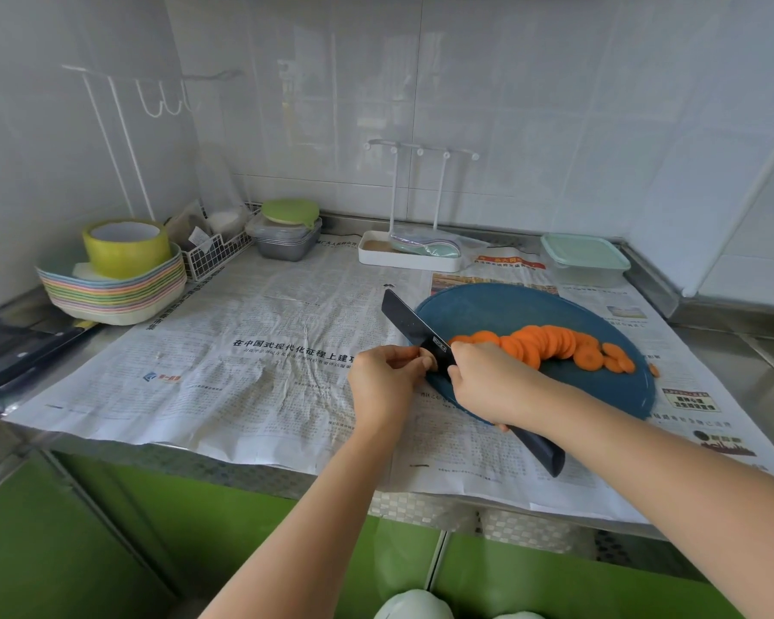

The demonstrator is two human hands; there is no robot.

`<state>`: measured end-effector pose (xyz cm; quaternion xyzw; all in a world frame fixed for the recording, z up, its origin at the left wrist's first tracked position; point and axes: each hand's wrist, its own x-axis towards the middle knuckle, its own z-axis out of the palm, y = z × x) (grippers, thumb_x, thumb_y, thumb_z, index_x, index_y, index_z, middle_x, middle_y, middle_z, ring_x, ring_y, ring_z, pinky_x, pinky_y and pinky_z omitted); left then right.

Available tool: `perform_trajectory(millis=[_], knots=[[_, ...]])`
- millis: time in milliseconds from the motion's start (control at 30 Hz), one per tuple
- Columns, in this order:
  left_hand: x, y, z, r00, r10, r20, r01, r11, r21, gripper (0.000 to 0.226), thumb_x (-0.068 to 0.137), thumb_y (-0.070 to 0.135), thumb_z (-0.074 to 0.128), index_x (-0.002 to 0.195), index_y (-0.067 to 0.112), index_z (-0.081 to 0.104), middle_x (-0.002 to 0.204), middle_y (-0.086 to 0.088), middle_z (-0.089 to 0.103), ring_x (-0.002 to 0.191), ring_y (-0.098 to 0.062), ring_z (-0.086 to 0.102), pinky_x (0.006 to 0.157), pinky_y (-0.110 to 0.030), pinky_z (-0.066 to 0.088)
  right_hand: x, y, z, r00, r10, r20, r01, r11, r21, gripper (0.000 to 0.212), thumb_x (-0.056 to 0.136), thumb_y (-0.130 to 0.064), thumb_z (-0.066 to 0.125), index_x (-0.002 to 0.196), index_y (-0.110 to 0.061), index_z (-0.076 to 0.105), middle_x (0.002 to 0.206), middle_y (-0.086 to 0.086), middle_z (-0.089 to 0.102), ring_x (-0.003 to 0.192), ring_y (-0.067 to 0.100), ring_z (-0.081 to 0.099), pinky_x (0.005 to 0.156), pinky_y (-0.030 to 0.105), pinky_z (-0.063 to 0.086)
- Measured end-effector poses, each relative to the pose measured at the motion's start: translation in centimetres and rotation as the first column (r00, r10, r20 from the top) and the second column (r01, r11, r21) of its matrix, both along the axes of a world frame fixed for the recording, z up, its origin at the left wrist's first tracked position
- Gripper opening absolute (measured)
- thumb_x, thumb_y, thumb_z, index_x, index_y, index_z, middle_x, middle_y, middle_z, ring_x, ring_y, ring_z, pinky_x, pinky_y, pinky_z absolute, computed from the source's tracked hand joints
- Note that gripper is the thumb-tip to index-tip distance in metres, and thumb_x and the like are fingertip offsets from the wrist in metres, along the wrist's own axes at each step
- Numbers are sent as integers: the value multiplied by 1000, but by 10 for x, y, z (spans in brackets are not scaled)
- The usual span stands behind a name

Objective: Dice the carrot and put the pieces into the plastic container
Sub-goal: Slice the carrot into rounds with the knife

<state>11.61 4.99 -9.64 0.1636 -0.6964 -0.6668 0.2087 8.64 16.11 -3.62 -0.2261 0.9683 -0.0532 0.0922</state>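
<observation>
Carrot (550,346): rounds rowed mid cutting board (510,306), undiced. Knife (414,330): right hand (488,382) grips handle, left hand (385,377) pinches blade at board's left edge. Plastic container (584,261): lidded, back-right corner of counter (733,373). Next, probably: cross-cut rounds.

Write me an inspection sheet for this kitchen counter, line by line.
Surface: newspaper covers the counter.
Job's things: carrot slices fanned on the blue cutting board, with one stray slice off it on the paper; plastic container lidded, back right; black knife over the board's left edge.
Clutter: stack of plates with a tape roll on it, wire basket, grey tubs, white rack, second knife far left.
Grips: right hand holds the black knife's handle; left hand has its fingertips at the blade, and I cannot tell whether they pinch anything.
Cables: nothing seen.
Surroundings: white tiled wall; green cabinet doors below.
</observation>
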Motion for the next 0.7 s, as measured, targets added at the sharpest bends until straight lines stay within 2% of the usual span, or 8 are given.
perform_trajectory(millis=[67,233,333,467,700], knots=[[0,0,0,1000,8,-4,-8,1000,-5,27,81,4,72,65,26,68,65,10,70,69,-8,69,70,-16,54,1,-2,0,1000,0,-29,0,1000,13,9,97,-17,45,94,-11,39,87,1,37,84,18,43,64,29,34],[0,1,0,1000,23,-2,-23,999,-33,27,82,5,70,66,26,68,67,6,70,66,-7,68,69,-19,55,4,0,-3,999,18,-49,-19,1000,-17,9,98,-16,42,94,-12,35,76,-4,25,81,17,39,49,23,25],[-1,2,-2,1000,30,-6,-30,999,-36,26,83,4,69,66,24,69,70,3,71,66,-9,67,70,-22,55,5,-1,-5,999,37,-38,-38,999,-28,7,99,-15,40,94,-12,36,77,-3,29,82,17,37,49,22,21],[-1,2,-1,999,40,-1,-40,999,-34,30,84,4,68,63,26,68,69,3,71,67,-12,67,73,-26,56,5,-2,-3,999,38,-12,-38,999,-28,6,99,-14,40,94,-11,37,76,-5,28,79,15,37,49,23,24],[0,3,-1,999,47,13,-46,997,-55,29,86,6,65,64,25,67,67,1,70,59,-11,61,68,-28,54,4,-5,-1,999,34,13,-34,999,1,8,96,-10,43,93,-11,36,76,-4,28,73,12,36,53,25,29]])
